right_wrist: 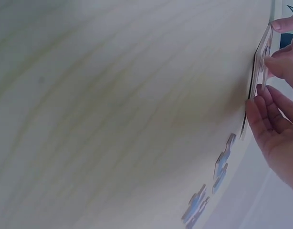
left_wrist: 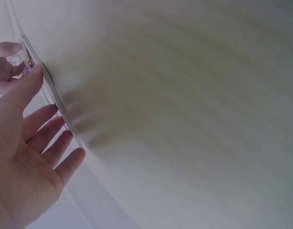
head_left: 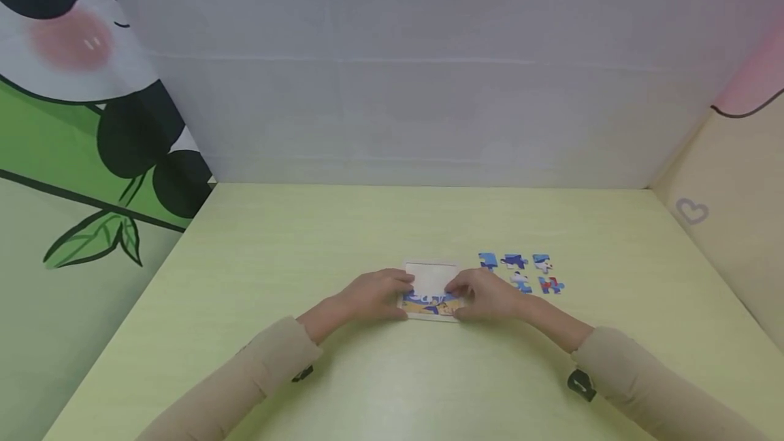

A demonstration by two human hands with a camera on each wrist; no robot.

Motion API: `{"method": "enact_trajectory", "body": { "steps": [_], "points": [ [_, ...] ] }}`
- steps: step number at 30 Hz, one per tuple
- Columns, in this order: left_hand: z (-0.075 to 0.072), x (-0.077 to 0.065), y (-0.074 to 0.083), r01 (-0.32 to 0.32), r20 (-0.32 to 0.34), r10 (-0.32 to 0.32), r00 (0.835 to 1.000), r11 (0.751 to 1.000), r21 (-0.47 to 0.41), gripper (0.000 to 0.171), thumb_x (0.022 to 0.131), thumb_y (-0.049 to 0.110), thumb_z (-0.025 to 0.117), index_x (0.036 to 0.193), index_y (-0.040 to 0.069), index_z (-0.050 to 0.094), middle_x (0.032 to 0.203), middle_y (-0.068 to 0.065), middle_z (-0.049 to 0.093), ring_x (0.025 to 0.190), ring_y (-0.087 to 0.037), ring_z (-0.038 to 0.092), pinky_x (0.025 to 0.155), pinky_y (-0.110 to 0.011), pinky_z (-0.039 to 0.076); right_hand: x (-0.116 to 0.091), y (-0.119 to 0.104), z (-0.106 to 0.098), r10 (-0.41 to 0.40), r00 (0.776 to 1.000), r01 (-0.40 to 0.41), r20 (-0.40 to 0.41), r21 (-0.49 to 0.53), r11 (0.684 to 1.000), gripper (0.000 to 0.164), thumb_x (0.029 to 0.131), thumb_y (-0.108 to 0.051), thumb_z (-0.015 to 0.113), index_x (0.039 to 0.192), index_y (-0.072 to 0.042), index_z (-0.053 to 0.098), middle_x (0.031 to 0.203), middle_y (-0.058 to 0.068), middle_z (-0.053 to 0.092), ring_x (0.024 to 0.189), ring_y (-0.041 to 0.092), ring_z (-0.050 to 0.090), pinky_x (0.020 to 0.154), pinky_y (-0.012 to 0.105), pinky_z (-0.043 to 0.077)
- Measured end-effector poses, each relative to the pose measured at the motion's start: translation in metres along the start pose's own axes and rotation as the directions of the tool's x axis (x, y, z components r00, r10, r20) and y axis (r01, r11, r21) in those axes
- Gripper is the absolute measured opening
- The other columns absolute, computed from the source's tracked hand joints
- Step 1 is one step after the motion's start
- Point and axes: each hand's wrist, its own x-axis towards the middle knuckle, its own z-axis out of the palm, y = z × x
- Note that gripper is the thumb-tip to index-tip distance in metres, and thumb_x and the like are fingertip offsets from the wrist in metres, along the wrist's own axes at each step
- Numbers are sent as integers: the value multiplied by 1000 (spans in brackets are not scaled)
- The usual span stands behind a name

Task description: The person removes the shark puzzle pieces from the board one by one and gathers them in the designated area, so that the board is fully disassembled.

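A small jigsaw board [head_left: 431, 278] lies on the table, its upper part bare white and its lower part filled with blue and yellow picture pieces [head_left: 429, 304]. My left hand [head_left: 376, 296] holds the board's left side, thumb near the lower corner and fingers along the edge. At the right side, my right hand [head_left: 490, 295] pinches a jigsaw piece [right_wrist: 266, 78] between thumb and fingers, at the board's surface; the hand hides most of this piece in the head view. The left wrist view shows the left hand's thumb [left_wrist: 29, 88] over the board's edge.
Several loose jigsaw pieces [head_left: 514, 261] lie in two rows right of the board, behind the right hand; some are partly hidden by it. The pale yellow table [head_left: 294, 237] meets a grey back wall [head_left: 429, 121]. Printed side panels stand left and right.
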Motion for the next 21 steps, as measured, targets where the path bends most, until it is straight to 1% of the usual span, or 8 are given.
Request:
{"method": "enact_trajectory", "body": {
  "steps": [7,14,16,21],
  "points": [
    [0,-2,0,16,-8,-16,1000,1000,-17,51,78,32,71,119,4,59,133,-8,49,124,-25,42,100,-38,37,-7,7,-6,-36,999,35,-22,-12,999,37,71,-19,75,104,-4,65,96,-2,63,86,12,54,72,26,46],
    [-1,-5,0,34,-13,-35,999,999,-41,54,78,32,71,122,3,57,134,-10,47,124,-26,41,101,-39,36,-22,28,-16,-53,996,54,-74,13,998,31,73,-17,74,100,-4,66,89,-4,63,78,13,54,66,24,46],
    [-1,-5,-1,39,-13,-40,999,998,-45,55,78,32,71,122,3,56,134,-10,47,125,-26,41,101,-38,36,-27,34,-18,-55,995,57,-82,20,998,30,73,-16,73,100,-3,66,88,-4,62,78,13,53,66,25,48],
    [1,-5,-3,45,-14,-46,999,997,-58,55,78,31,71,122,2,56,134,-10,47,125,-26,41,101,-39,36,-40,42,-21,-46,997,48,-61,34,998,31,73,-13,73,102,-3,67,88,-6,61,81,10,54,72,26,50]
  ]
}}
